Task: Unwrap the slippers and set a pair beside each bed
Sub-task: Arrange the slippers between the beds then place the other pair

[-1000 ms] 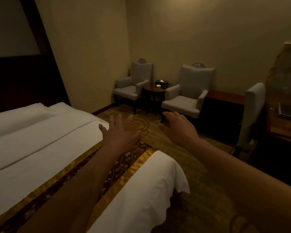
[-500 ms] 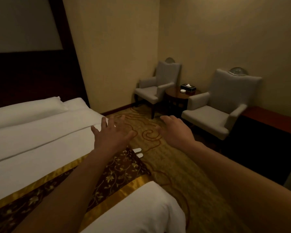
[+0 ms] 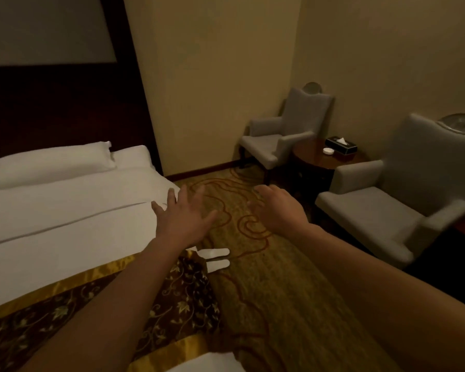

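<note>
Slippers (image 3: 217, 258) on carpet beside bed (image 3: 65, 210); left hand (image 3: 184, 216), right hand (image 3: 278, 208) released, empty.

Dim warm yellowish light; dark upper left; wide-angle bending at edges; slight motion blur, soft grain.

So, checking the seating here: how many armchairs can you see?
2. One armchair stands in the far corner; the other is nearer on the right, a small round table between them. More may sit outside the view.

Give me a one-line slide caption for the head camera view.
Empty left hand and right hand reach forward; white slippers lie beside the bed.
</note>
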